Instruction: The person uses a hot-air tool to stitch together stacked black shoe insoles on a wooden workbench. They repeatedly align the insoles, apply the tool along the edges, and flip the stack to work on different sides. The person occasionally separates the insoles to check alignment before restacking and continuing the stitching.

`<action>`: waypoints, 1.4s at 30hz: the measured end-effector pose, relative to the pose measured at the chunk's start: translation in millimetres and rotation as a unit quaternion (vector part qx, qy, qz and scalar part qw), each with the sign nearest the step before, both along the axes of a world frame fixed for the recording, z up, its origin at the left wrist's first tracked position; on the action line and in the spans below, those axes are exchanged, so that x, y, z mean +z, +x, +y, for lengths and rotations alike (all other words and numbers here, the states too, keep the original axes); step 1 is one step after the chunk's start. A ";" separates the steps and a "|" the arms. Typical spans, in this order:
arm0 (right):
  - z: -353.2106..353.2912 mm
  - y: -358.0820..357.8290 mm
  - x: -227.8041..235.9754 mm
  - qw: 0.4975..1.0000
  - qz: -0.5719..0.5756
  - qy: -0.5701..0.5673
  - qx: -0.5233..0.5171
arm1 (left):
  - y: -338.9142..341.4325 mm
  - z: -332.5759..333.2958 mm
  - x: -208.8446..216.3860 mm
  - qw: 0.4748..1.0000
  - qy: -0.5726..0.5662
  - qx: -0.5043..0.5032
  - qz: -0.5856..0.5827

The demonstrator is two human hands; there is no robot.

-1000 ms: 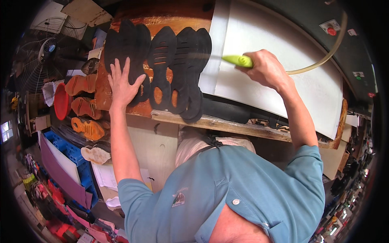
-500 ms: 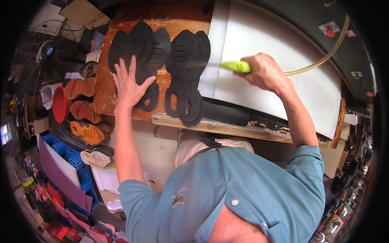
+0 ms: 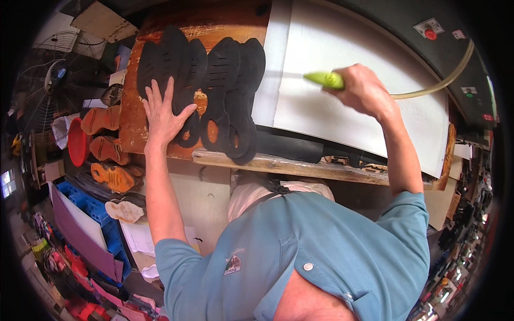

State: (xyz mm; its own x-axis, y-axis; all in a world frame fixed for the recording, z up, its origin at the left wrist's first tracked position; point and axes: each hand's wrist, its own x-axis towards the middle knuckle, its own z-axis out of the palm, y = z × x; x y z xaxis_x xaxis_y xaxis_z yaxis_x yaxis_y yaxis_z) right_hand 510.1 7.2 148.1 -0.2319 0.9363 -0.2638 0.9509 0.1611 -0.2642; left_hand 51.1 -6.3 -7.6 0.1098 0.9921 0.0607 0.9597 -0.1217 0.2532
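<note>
My left hand lies with fingers spread on a group of overlapping flat black sole-shaped pieces, which have slots at the wide end and a ring-like opening at the narrow end. Just right of it, a second overlapping group of the same black pieces reaches the table's near edge. Raised over a white board, my right hand is wrapped round a bright green air blow gun. Its nozzle points left toward the black pieces, and a clear hose trails from it.
A scratched wooden tabletop carries the pieces. Beneath the white board, dark scraps show along the wooden edge beam. Brown soles, a red oval dish and a fan stand left. A red button sits at the far right.
My right hand has moved right with the air blow gun, farther from the black pieces. The right-hand pieces lie slightly farther left. My left hand stays spread on its group. The whole view has shifted slightly.
</note>
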 end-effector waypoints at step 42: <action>-13.5 -4.3 4.3 0.980 -0.030 -0.076 0.181 | 0.7 3.8 -1.3 1.000 0.021 -0.007 -0.001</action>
State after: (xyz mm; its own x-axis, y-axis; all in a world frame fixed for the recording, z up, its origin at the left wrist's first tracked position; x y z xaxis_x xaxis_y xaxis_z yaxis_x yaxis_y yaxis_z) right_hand 505.9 -6.2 152.4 -0.5217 0.7440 -0.4175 0.8531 0.4543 -0.2565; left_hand 51.8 -2.5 -8.8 0.1236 0.9869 0.1034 0.9571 -0.1461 0.2503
